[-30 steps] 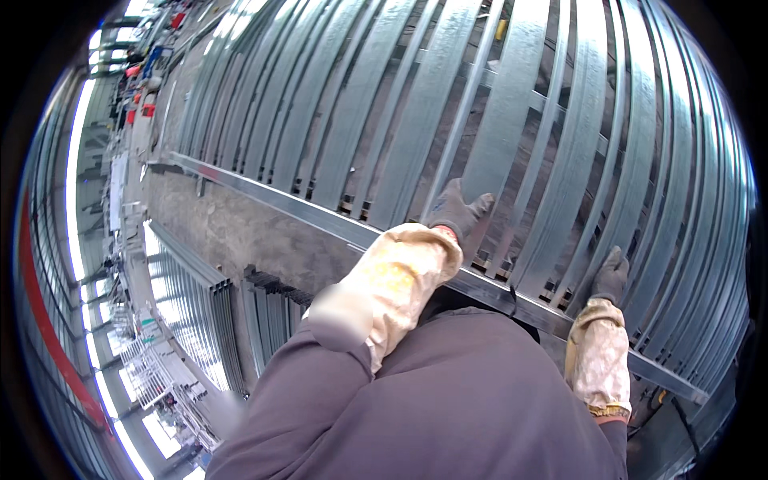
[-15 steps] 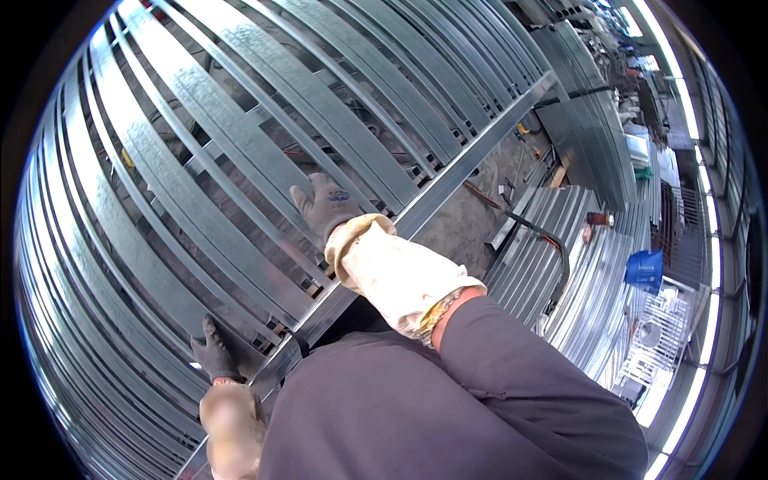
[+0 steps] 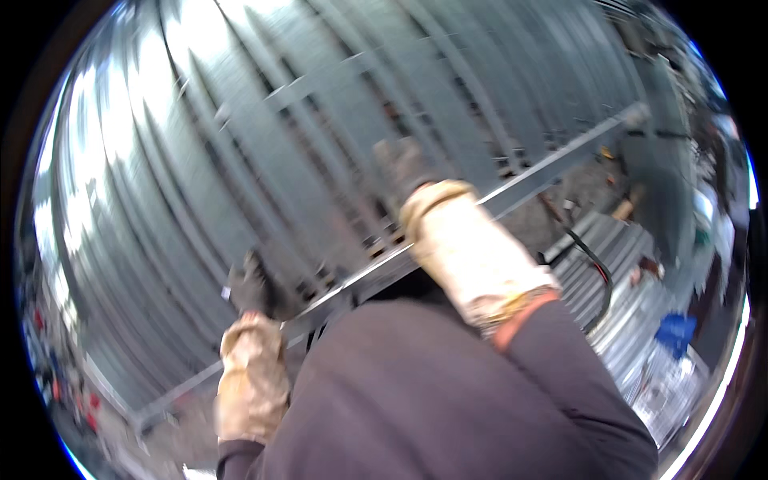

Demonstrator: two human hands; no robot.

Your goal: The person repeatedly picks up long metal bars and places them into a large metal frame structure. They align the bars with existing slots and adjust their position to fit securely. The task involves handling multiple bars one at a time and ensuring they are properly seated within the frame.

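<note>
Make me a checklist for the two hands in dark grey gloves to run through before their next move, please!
1. Gloves on the left hand in dark grey fabric and the right hand in matching fabric: ok, both are covered.
2. Forearms covered by the loose beige cloth sleeves: ok.
3. Both hands over the long, flat grey metal slats: ok.
4. Fingers firmly gripping something: cannot tell, the fingers are blurred.
5. Curved black hose away from the hands: ok, it lies off to the right.
6. View sharp enough to check fingertips: not ok, the picture is smeared.
</note>
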